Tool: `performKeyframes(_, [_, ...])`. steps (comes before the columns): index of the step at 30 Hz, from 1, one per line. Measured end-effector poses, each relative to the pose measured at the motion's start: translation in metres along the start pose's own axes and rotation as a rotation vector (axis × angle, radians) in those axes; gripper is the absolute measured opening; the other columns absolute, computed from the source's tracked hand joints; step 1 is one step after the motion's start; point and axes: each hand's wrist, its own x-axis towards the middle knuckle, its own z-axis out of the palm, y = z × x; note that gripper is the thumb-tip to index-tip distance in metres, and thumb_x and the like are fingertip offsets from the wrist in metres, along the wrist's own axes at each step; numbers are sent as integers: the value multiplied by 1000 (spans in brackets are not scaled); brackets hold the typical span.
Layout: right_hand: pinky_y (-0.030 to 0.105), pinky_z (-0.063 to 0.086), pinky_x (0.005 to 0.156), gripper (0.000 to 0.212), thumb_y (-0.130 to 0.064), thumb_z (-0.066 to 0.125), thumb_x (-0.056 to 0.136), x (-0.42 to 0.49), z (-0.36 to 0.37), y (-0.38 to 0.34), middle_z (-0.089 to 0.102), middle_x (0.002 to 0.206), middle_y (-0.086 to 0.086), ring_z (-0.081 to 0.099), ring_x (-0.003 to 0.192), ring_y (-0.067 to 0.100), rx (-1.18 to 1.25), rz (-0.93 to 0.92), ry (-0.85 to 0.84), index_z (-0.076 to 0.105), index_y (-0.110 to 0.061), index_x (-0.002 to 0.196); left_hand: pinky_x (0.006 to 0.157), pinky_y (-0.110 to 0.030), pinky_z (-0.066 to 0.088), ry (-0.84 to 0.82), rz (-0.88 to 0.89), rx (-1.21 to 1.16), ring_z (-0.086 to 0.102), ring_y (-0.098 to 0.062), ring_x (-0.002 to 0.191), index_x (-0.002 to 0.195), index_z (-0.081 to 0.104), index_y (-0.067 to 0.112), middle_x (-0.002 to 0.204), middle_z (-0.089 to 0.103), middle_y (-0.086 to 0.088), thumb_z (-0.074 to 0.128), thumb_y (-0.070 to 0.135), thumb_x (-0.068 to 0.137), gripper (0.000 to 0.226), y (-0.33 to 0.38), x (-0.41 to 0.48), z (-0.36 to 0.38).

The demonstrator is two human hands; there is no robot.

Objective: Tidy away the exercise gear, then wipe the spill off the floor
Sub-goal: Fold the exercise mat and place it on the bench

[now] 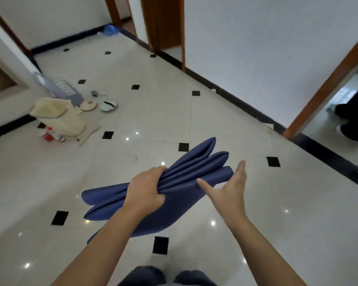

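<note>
A dark blue exercise mat (194,164), folded into several layers, hangs in the air in front of me above the tiled floor. My left hand (146,187) grips the folded layers near their middle, fingers curled over the top. To its right, my right hand (228,186) is spread with straight fingers; its thumb touches the mat's near side, and the palm lies along the folded end. The far folds fan apart toward the upper right.
A cream fabric bin (58,116) lies tipped at the left wall beside red cans (50,135), a round lid (88,105) and a bowl (109,105). A person's dark trouser legs (355,112) stand in the right doorway. A blue bag (110,29) sits in the far corner.
</note>
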Motion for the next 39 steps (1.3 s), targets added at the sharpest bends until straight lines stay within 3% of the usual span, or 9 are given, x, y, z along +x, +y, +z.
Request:
performKeyframes(4, [49, -18, 110, 123, -62, 67, 65, -3, 40, -57, -35, 144, -11, -35, 136, 18, -680, -611, -383, -21, -26, 143, 80, -27, 47, 91, -145, -14, 60, -19, 95, 122, 49, 27, 109, 63, 5, 57, 15, 76, 49, -53, -43, -33])
performKeyframes(9, [60, -7, 108, 114, -55, 71, 64, -24, 150, -117, 1, 159, 0, -18, 143, 27, -1098, -1264, -667, 1, -22, 148, 79, -30, 46, 168, -314, -20, 59, -20, 96, 122, 49, 30, 109, 63, 7, 54, 16, 74, 50, -135, -115, -65])
performKeyframes(12, [54, -3, 114, 98, -44, 63, 71, -61, 228, -148, 17, 153, -4, 8, 145, 21, -1184, -1281, -893, 8, -18, 147, 78, -31, 48, 192, -407, -45, 59, -19, 94, 121, 49, 31, 107, 63, 7, 54, 19, 75, 47, -194, -166, -77])
performKeyframes(14, [42, 9, 114, 81, -38, 62, 69, -92, 282, -165, 36, 138, -3, 33, 131, 18, -1178, -1350, -941, 27, -19, 140, 78, -29, 48, 214, -471, -78, 58, -17, 94, 122, 48, 31, 106, 63, 8, 54, 21, 77, 46, -233, -202, -86])
performKeyframes(17, [26, 27, 101, 48, -26, 56, 71, -143, 369, -182, 48, 116, -2, 46, 110, 18, -1127, -1437, -1053, 48, -19, 118, 83, -29, 48, 236, -576, -130, 57, -16, 98, 125, 47, 33, 110, 62, 10, 55, 23, 78, 48, -299, -261, -98])
performKeyframes(22, [23, 30, 82, 22, -27, 53, 76, -222, 500, -207, 46, 91, -7, 45, 87, 13, -1014, -1580, -1202, 53, -18, 96, 91, -26, 46, 301, -730, -226, 56, -11, 103, 130, 42, 34, 119, 60, 13, 58, 30, 78, 55, -404, -345, -119])
performKeyframes(31, [19, 23, 62, 19, -40, 49, 66, -246, 686, -291, 38, 75, -13, 44, 70, 14, -953, -1678, -1249, 48, -25, 77, 106, -25, 26, 342, -893, -127, 45, -12, 121, 139, 32, 30, 131, 49, 14, 55, 53, 74, 73, -575, -355, -171])
performKeyframes(34, [21, 24, 66, 39, -51, 26, 60, -237, 768, -326, 39, 80, -11, 36, 75, 11, -972, -1712, -1299, 47, -24, 81, 110, -28, 21, 345, -1003, -83, 40, -13, 126, 140, 29, 27, 135, 44, 13, 55, 61, 70, 82, -644, -340, -192])
performKeyframes(39, [23, 26, 79, 29, -43, 53, 76, -237, 897, -401, 40, 87, -11, 39, 82, 10, -956, -1787, -1332, 54, -22, 97, 110, -34, 22, 283, -1139, -81, 35, -17, 130, 139, 29, 24, 138, 40, 8, 63, 58, 64, 89, -759, -327, -250])
